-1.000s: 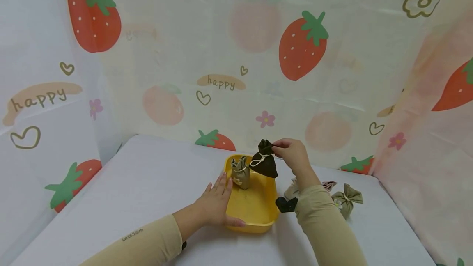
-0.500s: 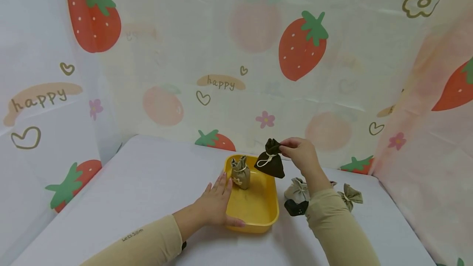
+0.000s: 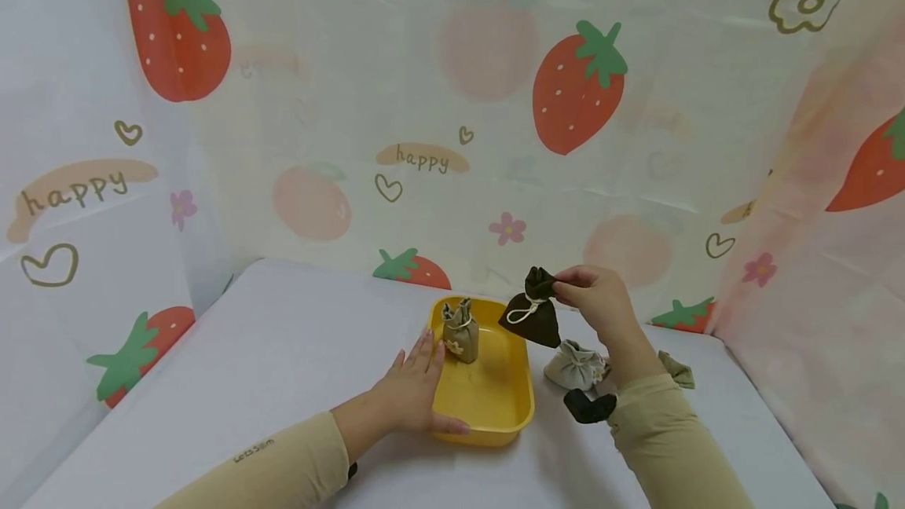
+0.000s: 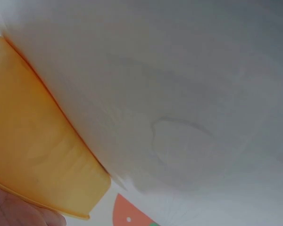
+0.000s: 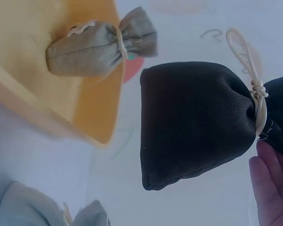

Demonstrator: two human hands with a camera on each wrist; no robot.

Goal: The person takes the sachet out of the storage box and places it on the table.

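Note:
My right hand (image 3: 597,301) pinches the gathered neck of a dark drawstring pouch (image 3: 532,319), tied with a cream cord. The pouch hangs in the air at the right rim of the yellow tub (image 3: 488,399). In the right wrist view the dark pouch (image 5: 193,122) fills the middle, its neck between thumb and fingers. My left hand (image 3: 413,391) lies with straight fingers along the tub's left rim, thumb at the near edge. Inside the tub, toward the back left, a taupe pouch (image 3: 461,332) with a small flower stands upright. The left wrist view shows the tub's outer wall (image 4: 42,136).
Right of the tub a light grey pouch (image 3: 576,366) lies on the white table (image 3: 311,336). An olive pouch (image 3: 676,370) sits farther right, partly behind my right forearm. A black piece (image 3: 590,407) shows beside the right cuff. A strawberry-printed sheet (image 3: 424,210) stands behind the table.
My right hand has moved right with the dark pouch, from over the tub to its right rim. More of the light grey pouch shows. The left hand and tub have stayed put.

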